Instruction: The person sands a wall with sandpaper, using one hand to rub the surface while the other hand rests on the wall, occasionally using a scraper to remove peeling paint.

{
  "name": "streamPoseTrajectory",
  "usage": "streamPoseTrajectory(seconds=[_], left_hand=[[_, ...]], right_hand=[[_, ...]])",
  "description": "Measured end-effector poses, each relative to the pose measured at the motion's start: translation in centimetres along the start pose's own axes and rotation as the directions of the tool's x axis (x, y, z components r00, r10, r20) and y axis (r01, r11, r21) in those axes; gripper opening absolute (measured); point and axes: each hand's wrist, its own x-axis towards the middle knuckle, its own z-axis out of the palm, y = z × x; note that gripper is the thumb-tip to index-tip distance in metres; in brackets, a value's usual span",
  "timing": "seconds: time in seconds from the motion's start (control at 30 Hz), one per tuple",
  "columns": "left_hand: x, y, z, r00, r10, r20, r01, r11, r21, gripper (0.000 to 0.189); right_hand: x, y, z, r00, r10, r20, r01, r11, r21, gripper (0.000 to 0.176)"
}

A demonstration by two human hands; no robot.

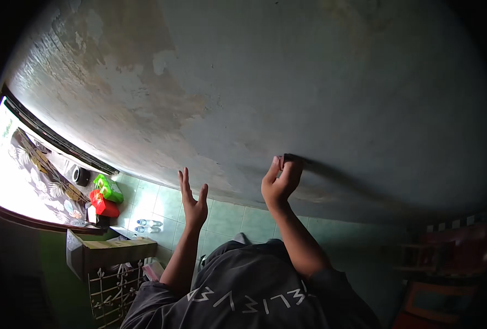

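Filling my view from 9 through 12 to 3 o'clock is one curved-looking grey wall (320, 82) with patchy, peeling paint. Below it runs the pale green tiled floor (227, 216). At 6 o'clock I see the dark short-sleeved shirt with white lettering (249, 285). One bright opening (13, 181) sits at 9 o'clock, with a leaf-patterned grey cloth (40, 178) across it.

At 8 o'clock I count one pale box-shaped piece of furniture (112, 250), beside one scrolled metal grille (112, 296). Dark reddish furniture (457, 249) lies dim at 4 o'clock.

The right hand (280, 178), towards 4 o'clock from centre, is up at the wall, thumb and curled fingers pinching one small dark flat piece (288, 157). That piece is against the wall just right of centre; its visible long edge runs roughly from 9 to 3 o'clock, the right end tipping slightly towards 4. I can't tell its material.

The left hand (194, 205), between 7 and 8 o'clock, holds nothing: fingers raised towards 12, thumb spread apart, near the wall.

For containers, I count one bright green bag (109, 188) and one red bag (104, 205) near 9 o'clock, contents hidden, and two clear blue-capped bottles (148, 223) at 8 o'clock on the floor; I can't make out their contents.
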Motion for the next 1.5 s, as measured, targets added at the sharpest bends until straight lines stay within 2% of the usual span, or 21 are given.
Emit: streamPoseTrajectory(seconds=[0.1,0.17,0.2,0.27,0.37,0.5,0.6,0.73,0.8,0.83,0.9,0.93,1.0,1.07,1.13,1.17,1.27,1.33,1.4,1.47,1.5], left_hand=[[-0.5,-0.2,-0.6,0.998,-0.058,-0.015,0.058,0.998,-0.02,0.076],[-1.7,0.1,-0.6,0.995,-0.096,-0.04,0.094,0.995,-0.033,0.076],[-2.3,0.3,-0.8,0.992,-0.112,-0.055,0.11,0.993,-0.036,0.076],[-3.1,0.2,-1.4,0.998,-0.048,-0.041,0.051,0.997,0.056,0.076],[-3.4,1.6,-2.6,1.0,-0.019,-0.025,0.021,0.995,0.095,0.077],[-2.4,2.3,-3.1,0.999,0.028,-0.02,-0.026,0.996,0.087,0.075],[0.3,3.0,-3.5,0.986,0.143,0.09,-0.157,0.972,0.174,0.072],[6.7,0.7,-6.2,0.968,0.251,-0.01,-0.245,0.951,0.189,0.065],[9.8,-0.2,-8.5,0.965,0.249,-0.077,-0.232,0.955,0.188,0.07],[11.1,-0.2,-9.8,0.957,0.273,-0.103,-0.247,0.946,0.212,0.072],[13.8,-0.4,-12.7,0.932,0.337,-0.131,-0.289,0.913,0.289,0.078],[16.2,-0.7,-14.7,0.922,0.35,-0.167,-0.303,0.919,0.253,0.082],[18.2,-1.4,-16.1,0.904,0.372,-0.209,-0.309,0.909,0.281,0.087],[19.7,-2.6,-16.8,0.895,0.393,-0.213,-0.33,0.902,0.278,0.09],[20.8,-3.3,-17.4,0.897,0.408,-0.171,-0.353,0.894,0.276,0.093],[21.3,-3.9,-17.5,0.893,0.424,-0.15,-0.371,0.883,0.288,0.094],[22.4,-5.6,-17.3,0.867,0.487,-0.11,-0.435,0.845,0.312,0.098],[22.5,-6.3,-17.2,0.848,0.521,-0.094,-0.468,0.821,0.326,0.099],[22.3,-6.3,-16.9,0.867,0.488,-0.094,-0.443,0.845,0.299,0.1],[22.4,-6.2,-16.8,0.872,0.476,-0.111,-0.433,0.859,0.275,0.1],[22.5,-6.6,-16.7,0.871,0.478,-0.114,-0.434,0.858,0.276,0.1]], right_hand=[[-0.3,1.2,-1.9,0.998,0.063,0.021,-0.064,0.998,0.026,0.01],[-0.3,4.9,-4.2,0.961,0.255,-0.104,-0.252,0.967,0.04,0.011],[1.1,5.1,-6.0,0.888,0.436,-0.144,-0.413,0.895,0.167,0.016],[2.4,8.0,-8.6,0.829,0.488,-0.273,-0.455,0.872,0.178,0.025],[2.8,7.6,-8.4,0.765,0.575,-0.29,-0.546,0.818,0.183,0.025],[1.2,0.1,-0.7,0.964,0.234,-0.129,-0.224,0.971,0.09,0.017],[1.1,-6.0,5.4,0.995,-0.011,-0.096,0.021,0.995,0.099,0.026],[1.1,-8.2,6.5,0.987,-0.154,0.052,0.147,0.981,0.126,0.021],[1.4,-7.3,5.4,0.995,-0.094,-0.031,0.097,0.989,0.107,0.014],[1.4,-6.7,4.0,0.996,0.079,-0.034,-0.078,0.997,0.011,0.013],[5.0,-6.9,2.2,0.885,0.375,-0.275,-0.332,0.924,0.192,0.011],[7.0,-8.4,2.4,0.855,0.388,-0.344,-0.366,0.922,0.129,0.011],[5.2,-9.9,6.0,0.942,0.12,-0.314,-0.135,0.99,-0.028,0.013],[0.9,-10.5,9.7,0.984,-0.077,-0.161,0.057,0.99,-0.126,0.015],[-6.4,-10.7,13.8,0.998,0.067,-0.019,-0.069,0.995,-0.068,0.012],[-8.5,-11.2,15.0,0.997,0.043,0.072,-0.033,0.991,-0.132,0.011],[-5.0,-14.4,16.0,0.995,0.048,-0.085,-0.054,0.996,-0.07,0.008],[1.4,-17.2,14.9,0.977,-0.09,-0.192,0.07,0.992,-0.11,0.007],[6.8,-19.8,13.8,0.951,-0.084,-0.298,0.059,0.994,-0.092,0.007],[7.1,-19.6,13.3,0.948,-0.149,-0.282,0.115,0.984,-0.133,0.007],[5.2,-18.6,13.5,0.97,-0.146,-0.196,0.115,0.98,-0.16,0.008]])
